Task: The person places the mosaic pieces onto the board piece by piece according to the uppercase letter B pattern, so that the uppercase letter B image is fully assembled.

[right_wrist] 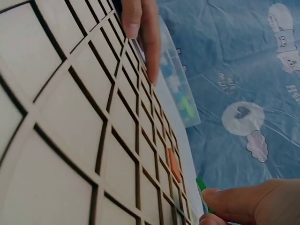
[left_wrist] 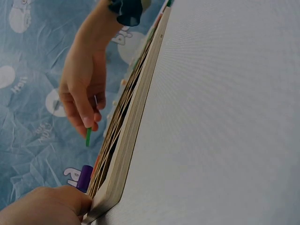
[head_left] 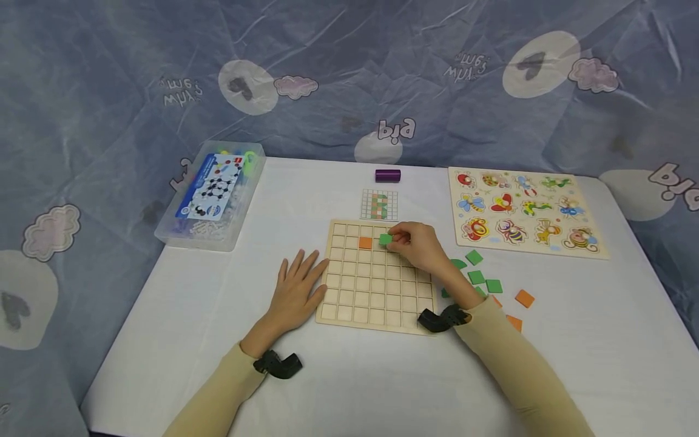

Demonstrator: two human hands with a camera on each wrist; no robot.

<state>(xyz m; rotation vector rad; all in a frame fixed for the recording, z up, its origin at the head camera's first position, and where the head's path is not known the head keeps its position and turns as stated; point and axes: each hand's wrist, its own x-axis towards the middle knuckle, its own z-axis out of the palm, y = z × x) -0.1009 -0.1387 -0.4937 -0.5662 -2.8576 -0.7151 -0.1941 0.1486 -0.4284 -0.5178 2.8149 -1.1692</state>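
A wooden grid board [head_left: 361,299] lies on the white table, with an orange square tile [head_left: 365,243] in one of its upper cells. My right hand [head_left: 419,247] pinches a green square tile [head_left: 385,239] between thumb and fingertips. In the left wrist view that green tile [left_wrist: 88,137] is held edge-on, clear of the board. Spread fingers of my left hand [head_left: 297,294] touch the board's left edge, and the palm is down. Beyond the board lies a small card [head_left: 380,204] printed with a coloured grid pattern.
Loose green tiles [head_left: 494,286] and orange tiles [head_left: 525,298] lie right of the board, partly behind the right forearm. An insect puzzle board [head_left: 530,212] sits at back right. A clear plastic box [head_left: 218,233] is at back left, and a purple cylinder [head_left: 388,176] at the back.
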